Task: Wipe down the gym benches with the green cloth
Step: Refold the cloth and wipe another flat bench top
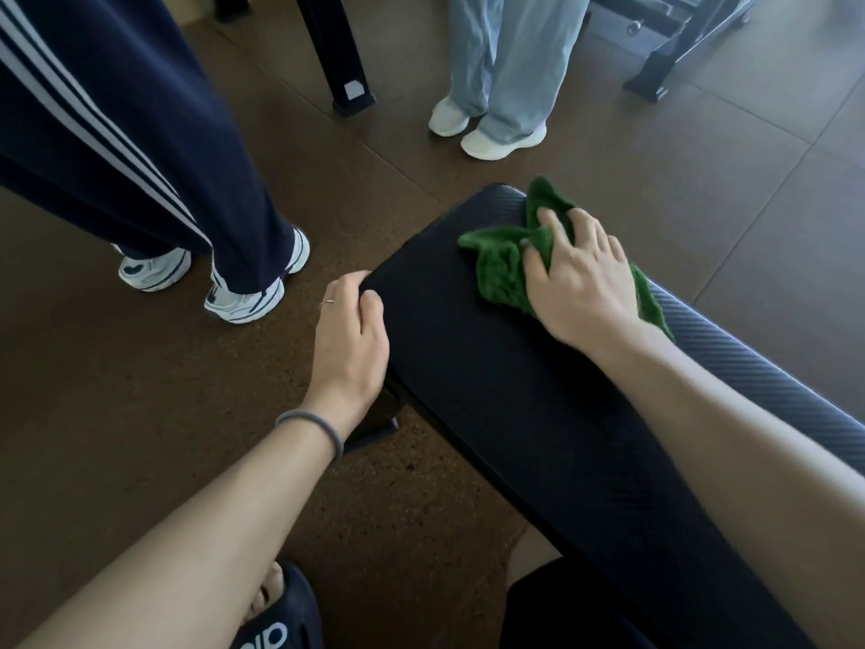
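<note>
A brown rubber floor (pixel 140 437) fills the frame, with a black bench (pixel 468 367) running from lower right toward centre. The wipe looks under way on this bench, though the pad shows no mark of which part is done. The green cloth (pixel 501 269) lies bunched at its far end, centre right. The right hand (pixel 580 283) presses it down with its fingers bent into the folds. The left hand (pixel 351 339) curls over the bench's left edge.

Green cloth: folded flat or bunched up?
Bunched. The green cloth lies crumpled in uneven folds on the bench, ends sticking out past the right hand that grips it.
</note>
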The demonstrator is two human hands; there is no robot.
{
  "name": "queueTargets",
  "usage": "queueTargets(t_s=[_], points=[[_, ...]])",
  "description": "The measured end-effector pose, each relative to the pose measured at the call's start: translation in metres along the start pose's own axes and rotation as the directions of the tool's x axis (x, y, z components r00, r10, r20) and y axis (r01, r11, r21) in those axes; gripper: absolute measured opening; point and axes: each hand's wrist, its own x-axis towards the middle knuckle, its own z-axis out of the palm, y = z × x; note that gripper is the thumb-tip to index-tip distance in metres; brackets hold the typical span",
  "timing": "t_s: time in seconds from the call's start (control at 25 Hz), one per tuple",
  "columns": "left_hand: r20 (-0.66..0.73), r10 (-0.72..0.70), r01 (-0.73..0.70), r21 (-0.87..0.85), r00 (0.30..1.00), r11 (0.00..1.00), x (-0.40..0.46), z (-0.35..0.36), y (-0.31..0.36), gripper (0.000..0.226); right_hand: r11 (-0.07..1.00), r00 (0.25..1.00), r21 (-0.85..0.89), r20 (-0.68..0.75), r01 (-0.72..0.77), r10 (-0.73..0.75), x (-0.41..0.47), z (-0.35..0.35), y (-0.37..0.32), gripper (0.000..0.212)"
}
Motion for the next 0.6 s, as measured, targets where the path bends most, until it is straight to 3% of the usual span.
queueTargets(t_s=[0.08,0.16,0.24,0.28,0.36,0.44,0.52,0.6], points=[[0.031,-0.01,0.011,-0.016,0.999,1.0,0.0,-0.003,-0.002,0.029,0.993,0.993,0.015,0.027,-0.116,0.115,0.039,0.004,-0.023,0.058],[0.067,-0.042,0.045,-0.046,0.997,0.998,0.003,-0.005,-0.003,0.025,0.993,0.993,-0.022,0.019,-0.113,0.113,0.058,0.014,-0.057,0.057],[0.117,-0.104,0.124,-0.17,0.988,0.978,0.002,-0.009,0.004,0.024,0.997,1.0,-0.073,0.008,0.02,-0.019,0.053,0.025,-0.101,0.057],[0.171,-0.135,0.185,-0.326,0.976,0.927,0.003,-0.012,0.009,0.029,0.989,0.993,-0.087,0.023,0.121,-0.119,0.044,0.031,-0.122,0.057],[0.295,-0.216,0.357,-0.606,0.931,0.71,0.003,-0.025,0.012,0.043,0.957,0.958,-0.036,0.043,0.287,-0.285,0.013,0.038,-0.151,0.054],[0.33,-0.348,0.478,-0.662,0.878,0.578,0.009,-0.038,0.002,0.054,0.922,0.922,0.041,0.028,0.386,-0.387,-0.021,0.032,-0.151,0.052],[0.333,-0.431,0.539,-0.621,0.839,0.57,0.016,-0.049,-0.01,0.063,0.88,0.88,0.05,0.022,0.473,-0.474,-0.057,0.024,-0.133,0.053],[0.361,-0.408,0.544,-0.591,0.838,0.595,0.023,-0.054,-0.013,0.067,0.825,0.822,0.009,0.072,0.565,-0.564,-0.09,0.02,-0.109,0.065]])
